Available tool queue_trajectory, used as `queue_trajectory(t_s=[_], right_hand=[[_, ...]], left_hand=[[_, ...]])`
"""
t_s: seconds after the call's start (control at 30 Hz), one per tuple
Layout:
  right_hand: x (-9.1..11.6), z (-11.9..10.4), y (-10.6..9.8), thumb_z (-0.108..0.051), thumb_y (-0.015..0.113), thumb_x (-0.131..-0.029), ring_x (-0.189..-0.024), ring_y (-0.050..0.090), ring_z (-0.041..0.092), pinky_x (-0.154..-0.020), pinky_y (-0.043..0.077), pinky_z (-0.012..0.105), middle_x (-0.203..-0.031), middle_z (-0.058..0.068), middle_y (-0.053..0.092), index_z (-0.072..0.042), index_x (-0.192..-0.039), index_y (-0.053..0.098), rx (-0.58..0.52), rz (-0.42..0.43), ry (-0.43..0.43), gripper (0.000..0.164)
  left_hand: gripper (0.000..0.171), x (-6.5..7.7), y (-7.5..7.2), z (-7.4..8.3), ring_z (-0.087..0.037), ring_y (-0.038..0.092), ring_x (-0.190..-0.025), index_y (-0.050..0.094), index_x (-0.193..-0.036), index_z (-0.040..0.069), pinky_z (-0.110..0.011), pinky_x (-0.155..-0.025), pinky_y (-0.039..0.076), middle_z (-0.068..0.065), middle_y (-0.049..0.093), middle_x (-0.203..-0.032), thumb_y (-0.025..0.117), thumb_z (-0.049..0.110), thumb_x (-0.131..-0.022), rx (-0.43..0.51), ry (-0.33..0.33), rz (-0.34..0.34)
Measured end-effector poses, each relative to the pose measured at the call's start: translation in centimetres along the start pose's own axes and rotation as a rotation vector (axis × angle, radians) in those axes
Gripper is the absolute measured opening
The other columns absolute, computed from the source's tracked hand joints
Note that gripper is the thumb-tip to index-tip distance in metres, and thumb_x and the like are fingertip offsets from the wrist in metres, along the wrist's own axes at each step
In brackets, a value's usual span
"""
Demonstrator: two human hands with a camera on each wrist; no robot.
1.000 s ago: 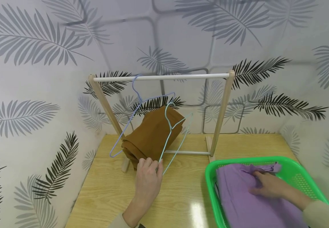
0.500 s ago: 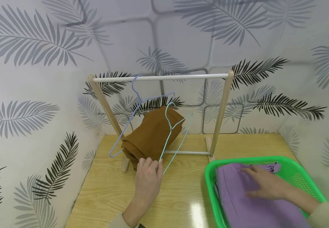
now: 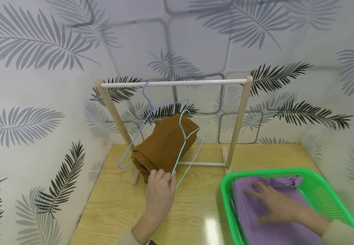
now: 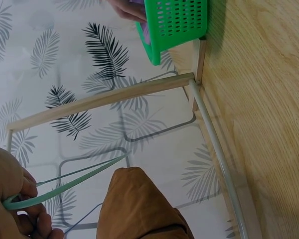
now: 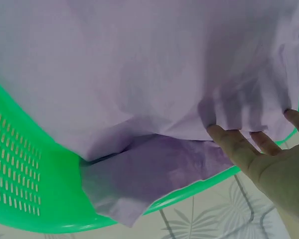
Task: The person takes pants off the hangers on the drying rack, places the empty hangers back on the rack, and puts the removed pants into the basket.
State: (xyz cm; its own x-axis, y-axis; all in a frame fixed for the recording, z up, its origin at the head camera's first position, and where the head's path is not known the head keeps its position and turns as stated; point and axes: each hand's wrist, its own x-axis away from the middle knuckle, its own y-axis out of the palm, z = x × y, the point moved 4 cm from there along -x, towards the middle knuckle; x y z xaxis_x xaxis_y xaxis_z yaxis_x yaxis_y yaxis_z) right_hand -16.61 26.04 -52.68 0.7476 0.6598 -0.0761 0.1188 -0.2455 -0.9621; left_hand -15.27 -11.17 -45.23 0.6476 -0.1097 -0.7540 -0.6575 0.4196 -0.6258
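Note:
My left hand (image 3: 160, 192) grips the lower corner of a mint-green clothes hanger (image 3: 181, 149), whose hook points up. Curled fingers and thumb around the green wire show in the left wrist view. Just behind it, a folded brown garment (image 3: 161, 143) is draped over a blue clothes hanger (image 3: 138, 131) hooked on the rack's top rail. On the right, my right hand (image 3: 275, 204) is spread over a folded purple garment (image 3: 247, 204). Its fingertips (image 5: 212, 130) are at the cloth near a folded edge in the right wrist view.
A small clothes rack (image 3: 239, 122) with wooden posts and white rails stands at the back of the wood-grain table (image 3: 195, 211). The purple garment lies in a green perforated basket (image 3: 327, 190) at the right. Leaf-patterned walls (image 3: 57, 112) rise behind and on both sides.
My right hand has moved left across the purple garment, and its fingers have spread. The left hand and green hanger stay nearly still.

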Motion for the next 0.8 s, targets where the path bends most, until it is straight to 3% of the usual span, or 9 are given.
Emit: queue_trajectory(t_s=[0.23, 0.37, 0.53, 0.8], right_hand=[[-0.2, -0.2, 1.3, -0.065, 0.094, -0.053, -0.126, 0.056, 0.06, -0.091, 0.056, 0.07, -0.153, 0.033, 0.046, -0.013, -0.156, 0.051, 0.02, -0.063, 0.028, 0.123], [-0.4, -0.3, 2.2, -0.06, 0.098, -0.048, -0.129, 0.054, 0.061, -0.096, 0.053, 0.072, -0.155, 0.034, 0.044, -0.014, -0.157, 0.05, 0.077, -0.104, 0.038, 0.128], [-0.5, -0.4, 3.0, -0.052, 0.102, -0.041, -0.127, 0.054, 0.061, -0.086, 0.058, 0.068, -0.154, 0.036, 0.045, -0.011, -0.155, 0.051, 0.121, -0.131, 0.015, 0.132], [-0.8, -0.3, 3.6, -0.046, 0.103, -0.04, -0.133, 0.05, 0.06, -0.081, 0.059, 0.067, -0.152, 0.032, 0.046, -0.013, -0.158, 0.047, 0.075, -0.192, 0.042, 0.135]], left_hand=[[0.046, 0.1, 0.2, 0.0, -0.019, 0.04, -0.066, 0.049, -0.056, 0.011, -0.025, -0.061, 0.034, -0.002, 0.047, -0.06, 0.082, 0.009, -0.089, -0.012, -0.005, -0.009], [0.046, 0.2, 0.2, -0.1, -0.018, 0.039, -0.066, 0.049, -0.056, 0.011, -0.024, -0.061, 0.034, -0.002, 0.046, -0.06, 0.082, 0.008, -0.088, -0.002, -0.013, -0.009], [0.045, 0.3, 0.1, -0.2, -0.017, 0.039, -0.066, 0.05, -0.056, 0.011, -0.024, -0.061, 0.034, -0.001, 0.047, -0.06, 0.082, 0.006, -0.088, 0.007, -0.018, -0.012], [0.044, 0.3, 0.1, -0.3, -0.018, 0.039, -0.066, 0.051, -0.056, 0.009, -0.024, -0.061, 0.034, -0.003, 0.048, -0.06, 0.082, 0.006, -0.087, -0.009, -0.025, -0.01]])
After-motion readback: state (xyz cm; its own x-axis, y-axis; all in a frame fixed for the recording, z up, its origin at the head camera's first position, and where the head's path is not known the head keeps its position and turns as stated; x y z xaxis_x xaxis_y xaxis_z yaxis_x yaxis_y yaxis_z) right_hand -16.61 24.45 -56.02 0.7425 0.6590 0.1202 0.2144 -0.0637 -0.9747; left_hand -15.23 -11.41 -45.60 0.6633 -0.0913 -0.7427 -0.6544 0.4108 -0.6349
